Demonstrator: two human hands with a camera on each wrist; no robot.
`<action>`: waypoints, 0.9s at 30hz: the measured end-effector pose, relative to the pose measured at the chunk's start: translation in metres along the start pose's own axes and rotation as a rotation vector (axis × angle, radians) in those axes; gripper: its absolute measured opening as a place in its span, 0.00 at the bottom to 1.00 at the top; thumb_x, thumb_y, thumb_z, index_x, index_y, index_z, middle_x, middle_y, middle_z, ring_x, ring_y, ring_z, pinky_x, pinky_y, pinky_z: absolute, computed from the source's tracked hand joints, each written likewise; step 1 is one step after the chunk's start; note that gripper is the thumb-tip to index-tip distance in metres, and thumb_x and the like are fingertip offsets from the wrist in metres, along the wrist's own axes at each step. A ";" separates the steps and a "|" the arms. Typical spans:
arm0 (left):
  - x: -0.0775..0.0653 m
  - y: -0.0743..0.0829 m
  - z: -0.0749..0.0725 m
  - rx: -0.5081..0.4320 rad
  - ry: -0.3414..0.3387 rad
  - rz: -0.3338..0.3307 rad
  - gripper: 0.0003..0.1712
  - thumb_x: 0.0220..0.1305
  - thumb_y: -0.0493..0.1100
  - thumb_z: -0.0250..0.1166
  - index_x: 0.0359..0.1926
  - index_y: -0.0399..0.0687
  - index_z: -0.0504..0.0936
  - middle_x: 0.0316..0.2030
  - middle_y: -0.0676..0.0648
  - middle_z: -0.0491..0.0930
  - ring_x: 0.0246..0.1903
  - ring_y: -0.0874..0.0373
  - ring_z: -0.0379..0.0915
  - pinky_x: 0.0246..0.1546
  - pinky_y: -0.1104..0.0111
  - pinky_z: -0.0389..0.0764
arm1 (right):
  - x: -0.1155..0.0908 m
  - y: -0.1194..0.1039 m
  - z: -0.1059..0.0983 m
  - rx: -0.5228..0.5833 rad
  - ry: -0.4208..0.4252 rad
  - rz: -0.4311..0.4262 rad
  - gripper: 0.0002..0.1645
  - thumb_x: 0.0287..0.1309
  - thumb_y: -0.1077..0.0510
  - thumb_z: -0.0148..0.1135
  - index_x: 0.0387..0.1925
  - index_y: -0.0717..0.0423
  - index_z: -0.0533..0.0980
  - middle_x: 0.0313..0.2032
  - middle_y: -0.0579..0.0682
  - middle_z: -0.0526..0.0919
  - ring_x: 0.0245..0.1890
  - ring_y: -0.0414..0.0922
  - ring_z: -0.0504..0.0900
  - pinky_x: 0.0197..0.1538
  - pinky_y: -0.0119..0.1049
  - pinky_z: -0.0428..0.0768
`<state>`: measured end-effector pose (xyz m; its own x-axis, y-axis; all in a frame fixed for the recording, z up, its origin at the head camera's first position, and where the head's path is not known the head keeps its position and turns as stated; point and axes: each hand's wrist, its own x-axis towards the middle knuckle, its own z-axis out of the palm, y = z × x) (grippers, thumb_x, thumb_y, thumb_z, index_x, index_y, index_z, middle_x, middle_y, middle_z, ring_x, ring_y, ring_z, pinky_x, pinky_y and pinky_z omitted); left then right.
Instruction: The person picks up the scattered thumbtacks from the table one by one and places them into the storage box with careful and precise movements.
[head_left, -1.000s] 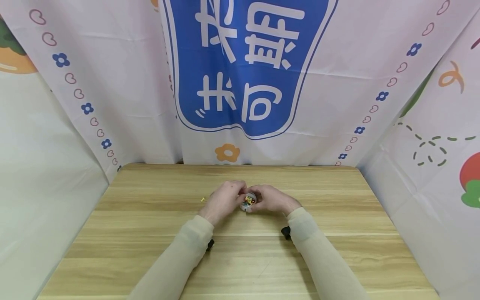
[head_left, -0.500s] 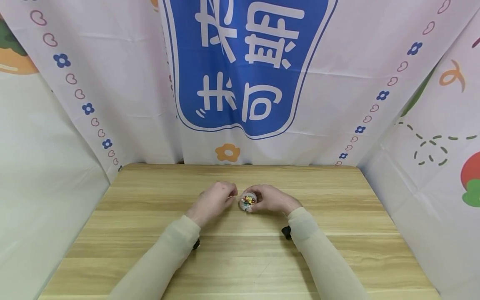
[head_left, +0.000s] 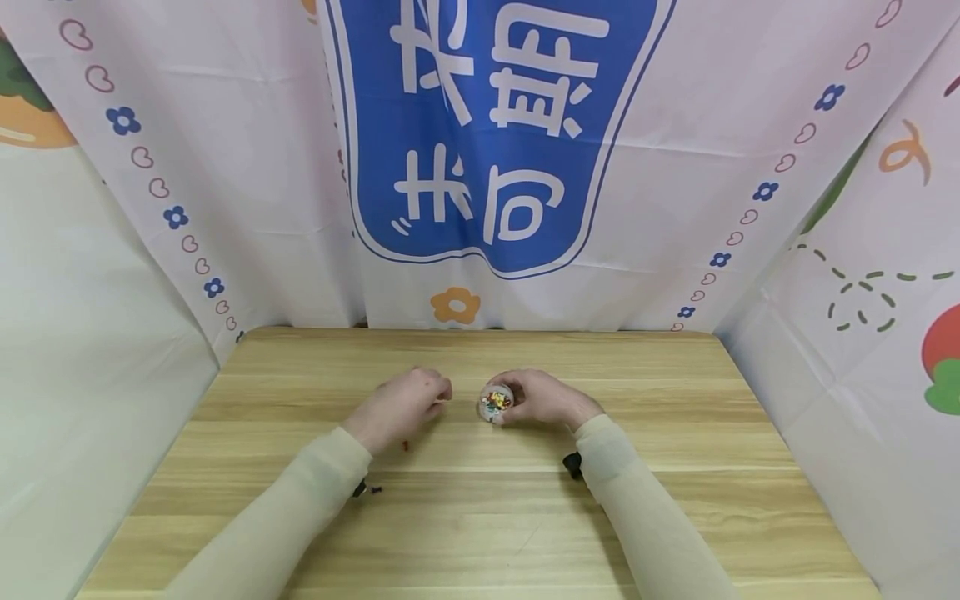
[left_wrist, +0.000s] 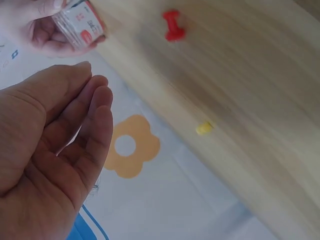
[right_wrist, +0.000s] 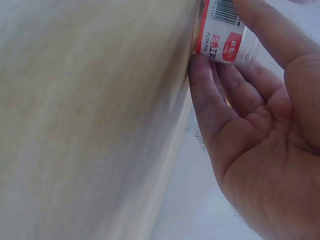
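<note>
My right hand [head_left: 542,397] grips a small clear jar of push pins [right_wrist: 225,37] with its thumb and fingers around the side. Its label reads "PUSH PINS", and the mouth is uncovered in the head view, with pins of several colours inside. To the left of the jar is my left hand [head_left: 405,404], held over the table, its fingers loosely bent and the thumb near the fingertips; nothing shows between them. A red push pin [left_wrist: 173,26] and a yellow push pin [left_wrist: 204,128] lie on the wood near it. By the left wrist is a dark purple push pin [head_left: 377,490].
Both hands work at the middle of a wood-grain table [head_left: 637,517]. A white printed cloth [head_left: 660,208] with a blue panel hangs behind its far edge, and more cloth hangs at both sides.
My left hand has drawn away from the jar's mouth to the left. The red and purple pins now show beside the arm, while the yellow pin is hidden in the head view. My right hand has stayed put.
</note>
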<state>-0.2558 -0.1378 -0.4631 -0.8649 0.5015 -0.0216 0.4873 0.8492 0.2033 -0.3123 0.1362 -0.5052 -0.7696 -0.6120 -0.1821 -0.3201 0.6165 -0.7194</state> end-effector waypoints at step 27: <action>-0.027 -0.032 -0.013 0.108 -0.257 0.315 0.11 0.58 0.34 0.78 0.32 0.56 0.86 0.31 0.59 0.85 0.32 0.67 0.71 0.36 0.73 0.79 | -0.001 -0.002 0.001 0.015 -0.009 0.007 0.36 0.56 0.52 0.81 0.66 0.44 0.78 0.56 0.46 0.86 0.52 0.42 0.82 0.62 0.43 0.82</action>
<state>-0.2494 -0.1809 -0.4563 -0.6202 0.7526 -0.2210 0.7447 0.6535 0.1356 -0.3110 0.1352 -0.5042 -0.7668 -0.6120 -0.1936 -0.3063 0.6138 -0.7276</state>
